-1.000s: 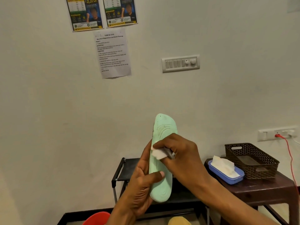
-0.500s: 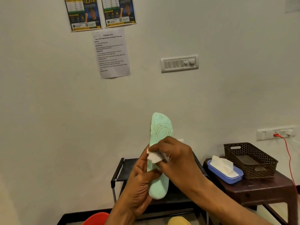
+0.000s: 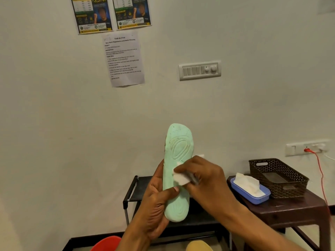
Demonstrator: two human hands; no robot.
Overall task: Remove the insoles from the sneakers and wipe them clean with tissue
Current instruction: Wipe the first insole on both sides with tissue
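**Both hands on insole, tissue in contact**

Left hand [image 3: 154, 205] grips the lower half of the mint-green insole [image 3: 178, 147]; thumb lies across the front face, fingers wrap behind, mostly hidden; firm closed hold. Right hand [image 3: 204, 180] comes in from the right with fingers curled, pinching a folded white tissue [image 3: 180, 178] and pressing it against the middle of the insole's face; a scrap of the tissue shows past the insole's right edge, above the knuckles.

Insole is held in the air, upright, toe end up, heel end down, moulded ribbed side toward the camera; some dark marks along its upper left edge; it sits in front of the wall, above a black shoe rack [image 3: 134, 189].

Right of the rack: dark brown table [image 3: 290, 209]; on it a blue tissue box [image 3: 241, 192] with a white sheet sticking out, and just behind it a brown woven basket [image 3: 282, 180], the two touching or nearly so.

Wall: switch panel [image 3: 199, 70]; socket [image 3: 306, 147] with a red cable [image 3: 320, 171] hanging down; printed task sheet [image 3: 124, 59] below two posters [image 3: 91, 14].

Bottom edge: a red object [image 3: 107, 243] and a yellow object [image 3: 198, 246], both cropped; cannot tell what they are.
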